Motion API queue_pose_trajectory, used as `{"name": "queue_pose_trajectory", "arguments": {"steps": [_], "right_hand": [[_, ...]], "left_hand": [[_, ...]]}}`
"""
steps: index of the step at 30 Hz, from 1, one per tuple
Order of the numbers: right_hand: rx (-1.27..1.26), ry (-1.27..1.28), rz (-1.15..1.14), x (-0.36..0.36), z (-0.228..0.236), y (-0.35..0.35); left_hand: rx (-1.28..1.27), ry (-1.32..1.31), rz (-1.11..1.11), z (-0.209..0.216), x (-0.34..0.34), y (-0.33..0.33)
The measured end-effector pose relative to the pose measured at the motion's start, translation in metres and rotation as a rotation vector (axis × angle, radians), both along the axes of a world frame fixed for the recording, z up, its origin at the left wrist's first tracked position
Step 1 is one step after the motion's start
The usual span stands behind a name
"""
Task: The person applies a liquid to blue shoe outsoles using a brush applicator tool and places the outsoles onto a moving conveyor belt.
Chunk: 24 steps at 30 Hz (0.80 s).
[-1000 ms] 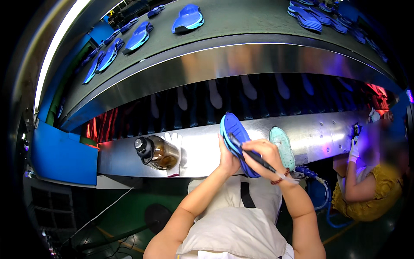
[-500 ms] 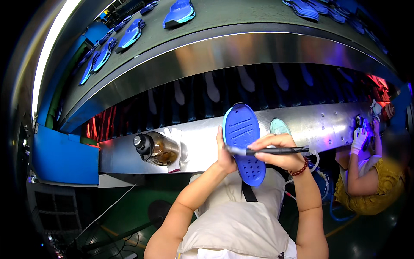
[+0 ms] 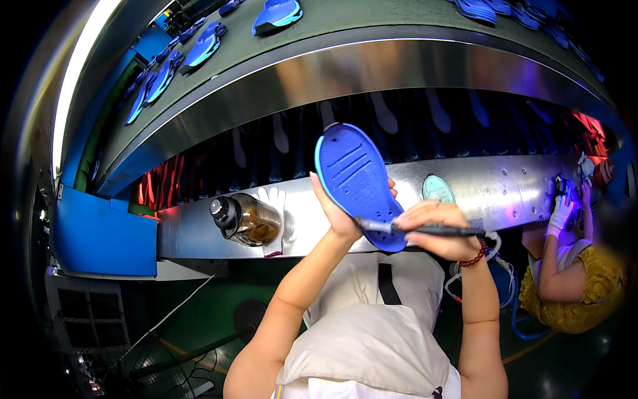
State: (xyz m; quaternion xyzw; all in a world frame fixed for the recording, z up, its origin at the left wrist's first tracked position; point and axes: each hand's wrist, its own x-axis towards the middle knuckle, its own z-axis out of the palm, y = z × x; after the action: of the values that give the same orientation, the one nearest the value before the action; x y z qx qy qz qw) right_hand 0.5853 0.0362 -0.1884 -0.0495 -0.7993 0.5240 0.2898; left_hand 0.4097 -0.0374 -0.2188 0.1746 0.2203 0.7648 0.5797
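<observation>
A blue shoe sole (image 3: pixel 353 169) with grooves and small holes is held tilted in front of me by my left hand (image 3: pixel 337 218). My left thumb lies along its left edge, and fingertips show past its right edge. Between the fingers of my right hand (image 3: pixel 444 225) is a brush (image 3: pixel 377 225) with a dark handle. Its pale bristles lie over the lower, narrower end of the sole; whether they press on it is hard to tell. Beyond my right hand a mint-green sole-shaped piece (image 3: pixel 437 190) lies on the metal ledge.
A brown bottle with a black lid (image 3: pixel 251 221) and a white glove (image 3: pixel 272 198) rest on the metal ledge (image 3: pixel 492 193). Behind runs a conveyor belt (image 3: pixel 372 14) carrying several blue soles. A white tube (image 3: pixel 495 243) loops by my right wrist. At right a co-worker (image 3: pixel 565 279) works.
The sole has moved up and left and turned, its top leaning left. The brush has gone from mid-sole to its lower end. My right hand has shifted slightly right.
</observation>
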Motion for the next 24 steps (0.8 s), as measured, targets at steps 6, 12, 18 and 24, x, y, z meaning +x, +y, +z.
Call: {"name": "queue_pose_trajectory", "arguments": {"steps": [6,12,18,24], "right_hand": [[-0.329,-0.003,0.054,0.013,-0.006,0.000],[-0.221,0.008,0.204,0.013,-0.007,0.000],[-0.229,-0.059,0.080,0.008,-0.014,-0.003],[-0.693,0.139,0.067,0.006,-0.037,0.005]], "left_hand": [[0.061,-0.056,0.024,0.010,-0.013,-0.001],[0.032,0.012,0.041,0.019,-0.017,-0.001],[-0.034,0.018,0.039,0.020,-0.017,0.003],[-0.098,-0.051,0.008,0.028,-0.016,0.004]]}}
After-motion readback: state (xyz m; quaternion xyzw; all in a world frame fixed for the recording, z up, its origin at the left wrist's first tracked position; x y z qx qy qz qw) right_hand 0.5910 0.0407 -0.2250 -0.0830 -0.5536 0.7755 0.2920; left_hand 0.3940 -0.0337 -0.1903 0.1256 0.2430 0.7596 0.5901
